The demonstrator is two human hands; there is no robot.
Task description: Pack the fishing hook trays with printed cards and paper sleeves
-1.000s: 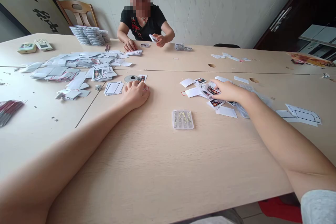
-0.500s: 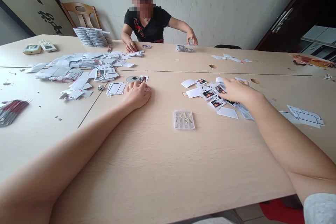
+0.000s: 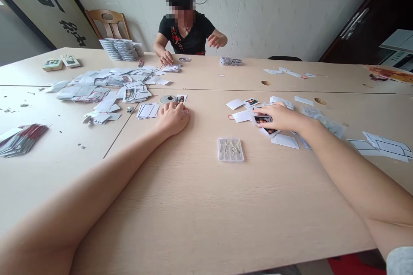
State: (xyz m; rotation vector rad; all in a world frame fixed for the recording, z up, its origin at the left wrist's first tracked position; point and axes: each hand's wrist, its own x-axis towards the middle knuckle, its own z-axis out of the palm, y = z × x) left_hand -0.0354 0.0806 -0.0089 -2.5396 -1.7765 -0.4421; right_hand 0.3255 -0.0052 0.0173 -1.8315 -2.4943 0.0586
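My left hand (image 3: 173, 119) rests on the table with its fingers lying flat, beside a small photo card (image 3: 181, 99) and a round grey-white disc (image 3: 167, 99). A stack of black-bordered white cards (image 3: 148, 111) lies left of it. My right hand (image 3: 280, 117) is over a loose pile of white slips and photo cards, fingers closed on a dark photo card (image 3: 262, 119); the grip is partly hidden. Nearer me, a clear plastic box (image 3: 230, 149) holds several metal pieces.
Heaped white packets (image 3: 103, 80) spread across the left. Across the table sits a person (image 3: 183, 34) near stacked packets (image 3: 121, 49). Two calculators (image 3: 53, 65) stand at far left. Clear bags (image 3: 329, 125) and bordered sheets (image 3: 387, 146) lie at right.
My right hand has moved left and toward me over the pile, onto a photo card. My left hand stays put. The person opposite has drawn one hand back from the small stacks.
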